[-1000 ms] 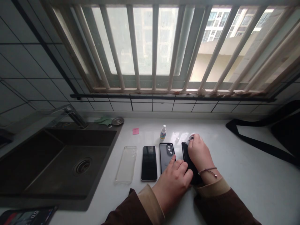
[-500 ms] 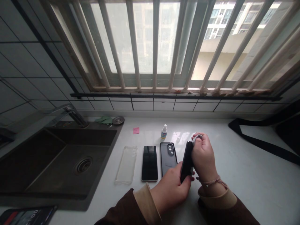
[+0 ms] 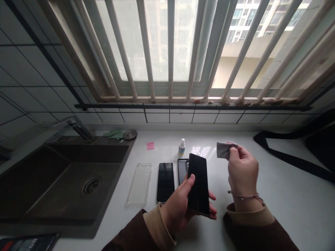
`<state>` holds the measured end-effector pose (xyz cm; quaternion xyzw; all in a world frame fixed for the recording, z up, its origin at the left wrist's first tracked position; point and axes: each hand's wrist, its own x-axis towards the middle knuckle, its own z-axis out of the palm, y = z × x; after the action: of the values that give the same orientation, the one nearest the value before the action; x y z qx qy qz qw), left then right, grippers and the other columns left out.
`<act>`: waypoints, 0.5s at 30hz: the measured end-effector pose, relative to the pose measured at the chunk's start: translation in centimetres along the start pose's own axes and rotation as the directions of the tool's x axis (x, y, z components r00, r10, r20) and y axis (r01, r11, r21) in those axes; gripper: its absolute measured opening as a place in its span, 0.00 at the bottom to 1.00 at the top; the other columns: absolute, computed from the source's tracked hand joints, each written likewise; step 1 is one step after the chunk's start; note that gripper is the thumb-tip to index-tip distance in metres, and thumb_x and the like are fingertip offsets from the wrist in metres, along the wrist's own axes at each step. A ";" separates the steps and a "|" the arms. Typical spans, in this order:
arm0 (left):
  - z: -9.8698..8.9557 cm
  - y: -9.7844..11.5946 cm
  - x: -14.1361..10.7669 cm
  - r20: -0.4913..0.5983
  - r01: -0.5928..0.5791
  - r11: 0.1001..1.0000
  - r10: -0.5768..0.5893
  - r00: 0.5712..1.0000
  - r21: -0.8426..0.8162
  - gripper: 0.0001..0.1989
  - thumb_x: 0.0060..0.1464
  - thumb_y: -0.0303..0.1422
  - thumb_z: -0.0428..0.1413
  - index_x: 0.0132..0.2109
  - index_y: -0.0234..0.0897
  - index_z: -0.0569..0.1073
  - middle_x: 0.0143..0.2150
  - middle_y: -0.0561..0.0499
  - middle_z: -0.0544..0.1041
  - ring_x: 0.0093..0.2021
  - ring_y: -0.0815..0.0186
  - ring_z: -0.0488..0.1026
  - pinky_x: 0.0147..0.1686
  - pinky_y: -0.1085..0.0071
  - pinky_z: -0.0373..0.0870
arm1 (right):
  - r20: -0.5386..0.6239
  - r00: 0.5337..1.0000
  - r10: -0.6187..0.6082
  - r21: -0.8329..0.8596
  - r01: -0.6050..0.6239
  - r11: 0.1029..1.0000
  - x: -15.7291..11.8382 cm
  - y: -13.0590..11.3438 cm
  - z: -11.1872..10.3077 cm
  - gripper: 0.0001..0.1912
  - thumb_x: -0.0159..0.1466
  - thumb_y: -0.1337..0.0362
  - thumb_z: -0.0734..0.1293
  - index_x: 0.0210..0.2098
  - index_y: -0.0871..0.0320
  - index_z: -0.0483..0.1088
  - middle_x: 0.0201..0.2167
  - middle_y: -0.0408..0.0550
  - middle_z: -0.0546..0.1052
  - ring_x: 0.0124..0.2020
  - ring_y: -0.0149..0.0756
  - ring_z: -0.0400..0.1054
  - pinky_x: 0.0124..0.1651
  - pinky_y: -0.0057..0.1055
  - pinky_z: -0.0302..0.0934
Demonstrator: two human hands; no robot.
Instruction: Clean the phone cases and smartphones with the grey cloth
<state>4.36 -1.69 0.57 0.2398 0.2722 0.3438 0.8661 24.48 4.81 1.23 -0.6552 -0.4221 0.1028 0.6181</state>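
My left hand (image 3: 180, 200) grips a black smartphone (image 3: 199, 184) by its long edges, its dark screen turned up toward me. To the right of it, my right hand (image 3: 243, 164) pinches a small grey cloth (image 3: 224, 150), apart from the phone. Partly hidden behind the held phone lies a dark phone case (image 3: 182, 170) with a camera cutout. A second smartphone (image 3: 165, 183) rests flat on the counter, and left of it is a clear phone case (image 3: 139, 184). Behind them a small white-capped spray bottle (image 3: 181, 147) stands upright.
On the left is a dark sink (image 3: 104, 195) with a faucet (image 3: 81, 129); a green cloth (image 3: 114, 134) and a metal drain strainer (image 3: 130, 134) sit behind it. A pink sticky note (image 3: 150, 145) lies on the white counter (image 3: 282, 202). A black strap (image 3: 285, 164) stretches across the right.
The phone in my left hand has turned from edge-on to screen-up and shifted left. My right hand has drawn away to the right, with the grey cloth now showing more fully.
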 end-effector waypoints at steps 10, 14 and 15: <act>-0.9 -0.6 0.9 0.034 -0.033 0.998 0.034 0.999 -0.051 0.37 0.71 0.57 0.42 0.57 0.25 0.76 0.46 0.34 0.80 0.38 0.57 0.81 0.36 0.63 0.78 | 0.518 0.675 -0.526 -0.041 0.633 0.773 -3.1 -1.4 1.9 0.19 0.77 0.64 0.60 0.61 0.55 0.76 0.59 0.52 0.82 0.59 0.45 0.79 0.63 0.45 0.74; -1.2 -0.4 1.1 -0.023 -0.023 0.999 0.022 1.000 -0.047 0.38 0.71 0.57 0.42 0.54 0.24 0.78 0.41 0.36 0.80 0.38 0.57 0.80 0.32 0.64 0.79 | 0.573 0.558 -0.600 0.044 0.710 0.703 -3.5 -1.2 2.2 0.22 0.76 0.70 0.60 0.66 0.56 0.73 0.65 0.54 0.77 0.66 0.45 0.73 0.70 0.47 0.69; -1.2 -0.3 1.1 -0.035 -0.017 0.999 0.016 0.999 -0.051 0.38 0.71 0.57 0.42 0.54 0.24 0.78 0.40 0.36 0.80 0.37 0.57 0.80 0.31 0.64 0.79 | 0.581 0.539 -0.610 0.057 0.720 0.692 -3.5 -1.2 2.2 0.23 0.76 0.72 0.60 0.67 0.56 0.72 0.65 0.53 0.76 0.66 0.45 0.72 0.70 0.47 0.69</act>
<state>4.39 -0.81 -0.80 0.2140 0.2763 0.3618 0.8643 20.36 3.87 0.52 -0.4391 -0.8078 0.0052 0.3932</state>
